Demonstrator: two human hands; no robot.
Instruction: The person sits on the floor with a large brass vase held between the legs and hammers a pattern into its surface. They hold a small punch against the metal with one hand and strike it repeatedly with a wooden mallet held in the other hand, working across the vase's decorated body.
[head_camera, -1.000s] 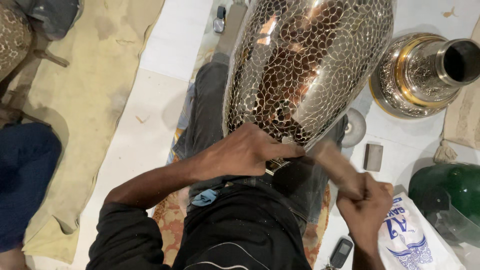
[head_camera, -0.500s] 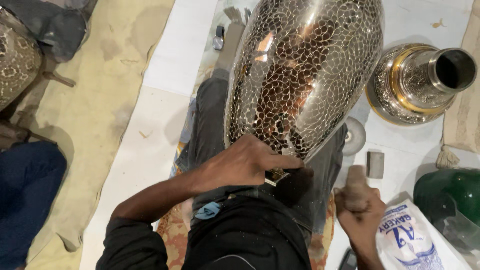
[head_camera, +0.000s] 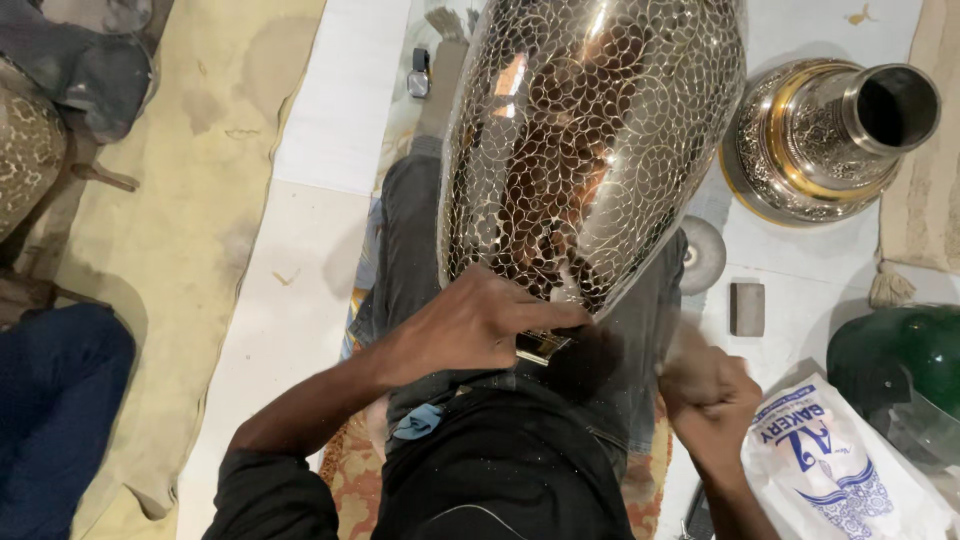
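Head view, looking straight down: a large engraved metal vase (head_camera: 590, 150) with a scale-like cut pattern is laid across the lap of the seated person, its narrow end toward the body and its wide belly stretching away toward the top of the picture.

The left hand (head_camera: 470, 325) is pressed against the vase's narrow end, fingers (head_camera: 545, 315) drawn together around a small brass-coloured tool (head_camera: 542, 345) whose tip is set on the vase's lower edge. The tool is pinched, not loosely held.

The right hand (head_camera: 710, 390) is seen to the right of the vase's narrow end, apart from the metal, curled into a fist around something blurred; what is gripped cannot be told.

Right of the vase's belly, a second ornate brass vessel (head_camera: 830, 140) with a dark open neck is lying on the white floor (head_camera: 300, 260). Just beside the vase's lower right flank a round grey disc (head_camera: 705, 255) is spotted, and a small grey block (head_camera: 747, 308) beyond it. Further right, a green glass shade (head_camera: 895, 370) and a white printed plastic bag (head_camera: 830, 470) are seen. Left of the vase, a beige cloth (head_camera: 190, 160) is spread.
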